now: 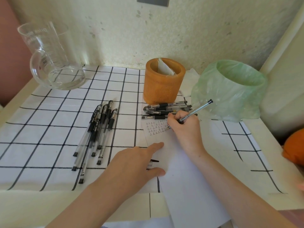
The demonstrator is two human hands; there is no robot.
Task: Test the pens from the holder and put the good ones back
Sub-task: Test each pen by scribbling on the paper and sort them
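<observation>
The right hand [184, 129] is gripping a clear pen [195, 111] in a writing hold, fingers curling round the barrel, and the tip is touching a white sheet of paper [189, 186] beside rows of small written marks. The pen's tail is pointing toward two o'clock.

At seven o'clock from that hand, the left hand [131, 165] is resting on the sheet's near left edge, with forefinger and thumb lying straight. A pen cap [153, 162] is poking out between them (whether the hidden fingers are curling round it cannot be told).

The orange holder [162, 83] is standing upright at eleven o'clock from the writing hand, with only a folded white slip [164, 67] showing inside it. A small stack of pens [166, 109] is lying crosswise just in front of the holder, touching the top of the sheet. A second bunch of pens [97, 134] is lying well apart at nine o'clock, on the checked cloth [57, 112].

A glass jug [52, 63] is standing at the cloth's far left corner. A bin lined with a green bag [233, 92] is sitting at one o'clock from the writing hand. Something orange [294, 148] is showing at the right edge.
</observation>
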